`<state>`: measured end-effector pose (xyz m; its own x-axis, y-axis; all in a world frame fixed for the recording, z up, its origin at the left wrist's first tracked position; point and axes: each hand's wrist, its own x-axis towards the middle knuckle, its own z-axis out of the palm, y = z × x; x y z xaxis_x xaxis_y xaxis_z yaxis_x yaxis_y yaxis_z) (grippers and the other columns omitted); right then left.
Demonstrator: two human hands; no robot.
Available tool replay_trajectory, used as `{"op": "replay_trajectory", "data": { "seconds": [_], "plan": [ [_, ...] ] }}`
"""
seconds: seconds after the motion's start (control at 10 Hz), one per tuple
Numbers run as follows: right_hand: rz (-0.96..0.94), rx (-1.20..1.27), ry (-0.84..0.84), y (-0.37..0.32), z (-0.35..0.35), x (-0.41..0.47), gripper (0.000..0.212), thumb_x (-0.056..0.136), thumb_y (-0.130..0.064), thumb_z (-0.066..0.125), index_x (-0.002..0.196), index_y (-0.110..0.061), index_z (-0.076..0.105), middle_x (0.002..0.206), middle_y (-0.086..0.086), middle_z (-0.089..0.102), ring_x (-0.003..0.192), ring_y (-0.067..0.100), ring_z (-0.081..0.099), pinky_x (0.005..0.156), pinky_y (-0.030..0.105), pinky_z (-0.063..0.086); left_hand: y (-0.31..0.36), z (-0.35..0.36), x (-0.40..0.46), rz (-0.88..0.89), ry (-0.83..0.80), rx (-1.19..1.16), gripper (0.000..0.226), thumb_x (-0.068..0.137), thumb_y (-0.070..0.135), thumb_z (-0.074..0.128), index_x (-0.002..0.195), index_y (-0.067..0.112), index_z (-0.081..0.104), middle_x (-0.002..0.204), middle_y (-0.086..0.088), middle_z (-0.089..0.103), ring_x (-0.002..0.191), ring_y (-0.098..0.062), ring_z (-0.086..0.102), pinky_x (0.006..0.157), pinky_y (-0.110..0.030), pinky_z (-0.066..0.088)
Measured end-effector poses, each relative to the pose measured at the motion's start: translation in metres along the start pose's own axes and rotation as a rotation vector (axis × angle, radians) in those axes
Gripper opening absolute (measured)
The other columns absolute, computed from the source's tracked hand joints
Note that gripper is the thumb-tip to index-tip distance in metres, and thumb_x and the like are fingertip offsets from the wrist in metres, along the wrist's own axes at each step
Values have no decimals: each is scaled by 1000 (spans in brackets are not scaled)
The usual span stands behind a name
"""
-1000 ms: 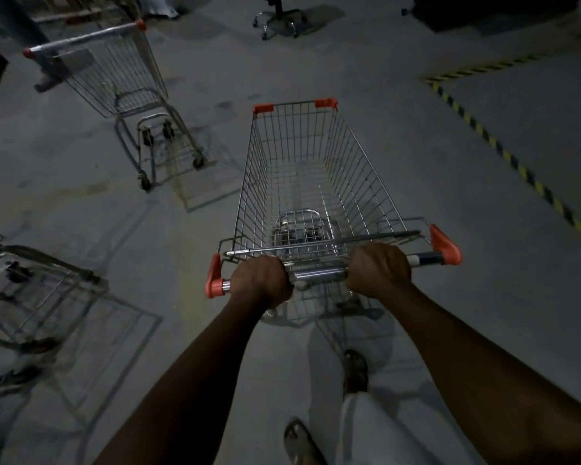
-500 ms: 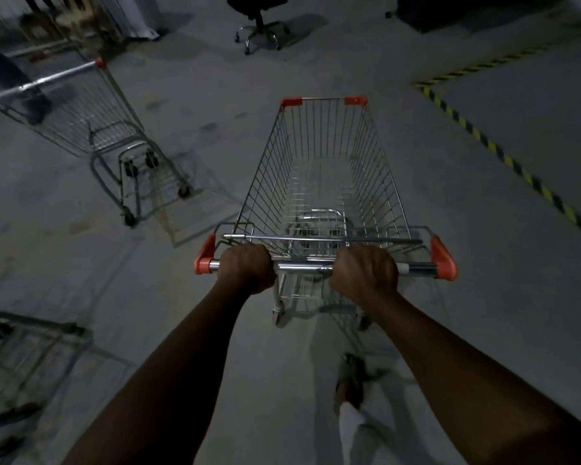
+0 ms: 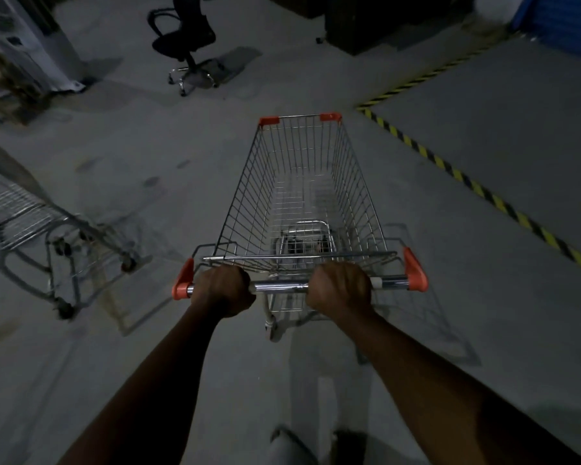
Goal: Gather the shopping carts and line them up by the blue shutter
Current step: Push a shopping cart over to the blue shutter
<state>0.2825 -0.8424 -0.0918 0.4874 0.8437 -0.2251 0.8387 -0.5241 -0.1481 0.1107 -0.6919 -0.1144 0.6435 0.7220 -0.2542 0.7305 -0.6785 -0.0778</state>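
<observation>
Hands first, in the head view, the only one there is: the left hand (image 3: 227, 290) and the right hand (image 3: 341, 286) are both wrapped tight round the handle bar (image 3: 280, 286) of a shopping cart (image 3: 302, 196), knuckles up, arms reaching out nearly straight. The left sits close to the orange end cap on its side, while the right sits further in from its cap, leaving a length of bar bare beyond it. Holding the bar at two spread points likely gives the leverage to steer, since a cart gripped at one point tends to swing on its wheels.

The cart's wire basket is empty and points ahead, its narrow front edge aimed at open floor (image 3: 450, 330). It stands just left of the yellow and black striped line (image 3: 450, 169) that runs away to the right and then bends toward the far corner. There, at the top right edge, a strip of blue shutter (image 3: 564, 18) shows, well apart from the cart, so I judge this cart has much of its way to go and must be turned right.

A second cart (image 3: 47, 229) stands loose off to the left, blurred, not yet gathered. An office chair (image 3: 185, 38) sits far ahead to the left, clear of the likely path.
</observation>
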Motion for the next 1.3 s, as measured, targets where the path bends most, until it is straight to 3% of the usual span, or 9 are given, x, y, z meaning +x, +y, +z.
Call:
{"op": "replay_trajectory", "data": {
  "seconds": [0.1,0.3,0.4,0.5,0.6,0.7,0.8,1.2,1.3],
  "plan": [
    [15,-2,4,4,-8,39,12,75,-23,62,79,-14,69,79,2,69,77,24,68,70,32,54,-4,-13,47,41,-3,24,22,82,47,62,82,25,67,72,9,59,66,-12,55,62,-28,38],
    [121,13,48,16,-27,151,9,76,-26,64,76,-18,69,77,-2,69,74,21,69,69,31,55,-8,-50,172,123,80,100,24,84,48,60,89,25,66,82,5,61,88,-20,67,67,-31,39],
    [178,6,38,32,-45,219,18,79,-26,63,63,-19,57,65,-3,62,68,19,68,61,23,50,1,-73,249,121,29,66,33,88,46,59,100,17,68,98,-4,68,96,-26,67,76,-37,50],
    [225,-24,50,41,-57,262,16,74,-28,65,62,-20,59,70,-3,66,71,17,69,61,21,44,4,-89,299,102,-40,49,34,89,44,58,103,15,69,104,-7,70,97,-29,67,77,-38,50],
    [276,-73,84,53,-70,322,15,73,-34,63,78,-21,69,85,-3,72,82,18,71,68,25,47,1,-105,381,171,-34,11,30,89,40,58,99,15,69,98,-8,70,92,-30,69,73,-38,51],
    [284,-66,87,60,-79,358,15,76,-30,58,81,-21,68,89,-1,72,86,21,70,73,28,50,-8,-98,416,379,181,40,24,83,36,59,82,14,65,77,-8,65,70,-31,67,57,-35,48],
    [270,-101,98,73,-92,406,12,76,-25,56,76,-20,66,84,1,72,80,21,71,68,27,49,-15,-93,482,573,512,24,20,64,29,67,59,14,56,53,-7,48,43,-28,51,46,-30,37],
    [371,-80,188,145,-138,607,11,74,-29,60,75,-21,68,80,1,72,75,22,71,66,29,49,22,-152,709,668,421,-5,23,60,37,68,55,19,55,51,-4,46,41,-27,49,43,-28,36],
    [395,-64,249,165,-152,653,15,61,-32,73,60,-20,65,57,2,62,50,23,61,46,30,40,41,-176,757,711,404,-38,44,43,46,74,43,31,32,44,5,23,31,-20,27,36,-22,21]
  ]
}}
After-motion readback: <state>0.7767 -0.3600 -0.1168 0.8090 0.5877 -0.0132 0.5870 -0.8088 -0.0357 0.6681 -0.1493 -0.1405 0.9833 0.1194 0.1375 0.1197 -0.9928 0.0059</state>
